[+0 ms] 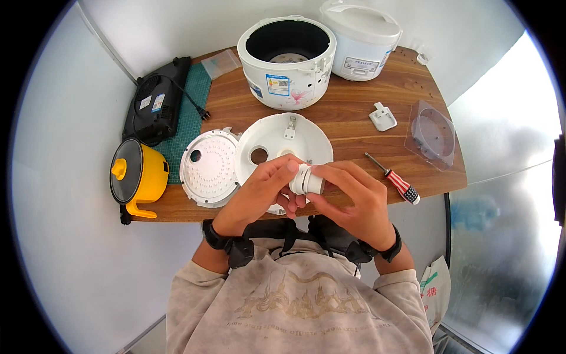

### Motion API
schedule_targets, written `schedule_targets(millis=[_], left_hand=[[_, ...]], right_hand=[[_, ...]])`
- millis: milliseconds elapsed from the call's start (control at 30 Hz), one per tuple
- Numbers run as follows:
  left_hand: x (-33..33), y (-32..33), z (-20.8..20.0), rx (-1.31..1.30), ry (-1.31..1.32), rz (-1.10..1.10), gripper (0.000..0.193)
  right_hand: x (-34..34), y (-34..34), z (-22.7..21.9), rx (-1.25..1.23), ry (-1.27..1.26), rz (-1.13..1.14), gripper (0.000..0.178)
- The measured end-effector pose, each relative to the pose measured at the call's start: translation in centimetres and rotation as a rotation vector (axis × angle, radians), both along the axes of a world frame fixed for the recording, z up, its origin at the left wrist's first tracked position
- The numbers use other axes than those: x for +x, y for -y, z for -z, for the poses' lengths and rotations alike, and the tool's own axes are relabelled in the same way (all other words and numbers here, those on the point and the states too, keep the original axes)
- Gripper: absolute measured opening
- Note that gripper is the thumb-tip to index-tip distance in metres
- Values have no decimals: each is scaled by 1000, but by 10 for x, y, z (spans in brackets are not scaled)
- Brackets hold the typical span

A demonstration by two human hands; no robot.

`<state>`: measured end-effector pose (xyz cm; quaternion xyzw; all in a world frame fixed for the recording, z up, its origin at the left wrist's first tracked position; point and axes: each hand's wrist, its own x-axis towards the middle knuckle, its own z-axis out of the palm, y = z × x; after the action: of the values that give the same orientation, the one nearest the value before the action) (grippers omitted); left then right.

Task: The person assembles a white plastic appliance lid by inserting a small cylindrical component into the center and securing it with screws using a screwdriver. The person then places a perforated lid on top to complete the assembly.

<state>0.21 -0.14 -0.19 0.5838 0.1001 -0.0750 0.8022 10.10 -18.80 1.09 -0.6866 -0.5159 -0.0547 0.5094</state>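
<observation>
Above the desk's near edge, a small white ringed cylinder (306,180) sits between the two hands, in front of a round white shell (321,138). The left hand (265,186) has its fingers curled round the cylinder's left end; the right hand (356,192) has its fingers partly bent, index and thumb at the right end. The hands cover some of the cylinder, so its far side cannot be made out, and they hide the shell's near part. The shell overlaps a white perforated disc (206,171). Down inside the open cooker body (286,88), something pale is too dim to identify. A black appliance (154,103) and a yellow pot (154,177) cover much of a green mat (197,82).

The desk (354,112) has a brown wood-grain top with a curved far edge, carrying also a lidded cooker (361,44), a screwdriver (401,183) and a clear plastic tray (433,135). Pale walls (165,23) stand close around; the right side is shiny and glaring. A printed bag (436,289) is partly hidden by the right sleeve, and a dark object (559,177) is cut off by the right rim.
</observation>
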Motion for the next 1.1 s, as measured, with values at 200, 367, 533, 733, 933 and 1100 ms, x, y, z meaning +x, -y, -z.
schedule_targets(millis=[200, 367, 533, 733, 933, 1100], left_hand=[[-2, -1, 0, -9, -22, -9, 49], [0, 1, -1, -18, -40, -22, 49], [0, 1, 3, -51, -43, -17, 48], [-1, -1, 1, -36, -44, 11, 50], [-1, -4, 4, -25, -19, 11, 51], [-2, -2, -3, -62, 5, 6, 40]], right_hand=[[2, 1, -4, -28, 12, -41, 44], [3, 2, -5, -64, -14, -57, 45], [5, 2, -4, -65, 1, -86, 43], [6, 3, -3, -38, 46, -126, 40], [4, 1, -2, -39, 62, -111, 43], [1, 3, -4, 1, -110, -72, 46]])
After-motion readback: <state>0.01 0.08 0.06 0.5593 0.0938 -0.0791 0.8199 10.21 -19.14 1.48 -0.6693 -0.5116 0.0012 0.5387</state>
